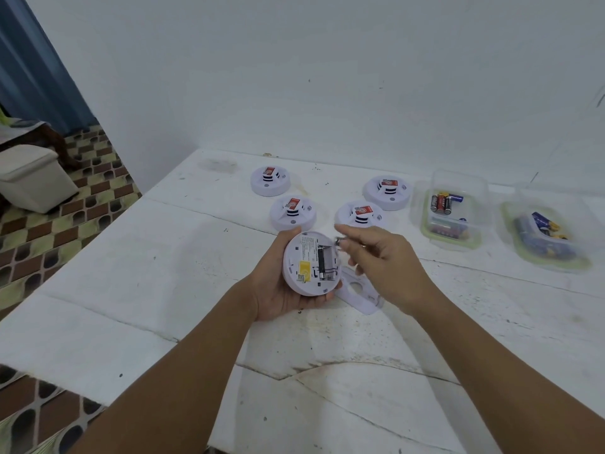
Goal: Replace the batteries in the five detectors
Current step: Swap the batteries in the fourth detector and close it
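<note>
My left hand (278, 283) grips a round white detector (311, 262), turned back side up with its battery bay open. One battery still lies in the bay. My right hand (376, 253) pinches a battery (339, 241) just above the bay's upper right edge. The detector's white back plate (358, 291) lies on the table under my right hand. Several other white detectors stand face up behind: one (270, 181) at the back left, one (292, 213) nearer, one (360, 215) in the middle, one (387, 191) at the back right.
A clear container (453, 209) with several batteries stands to the right on the white table (163, 273). A second clear container (546, 235) with batteries sits farther right. The table's left edge drops to a tiled floor with a white bin (34, 178).
</note>
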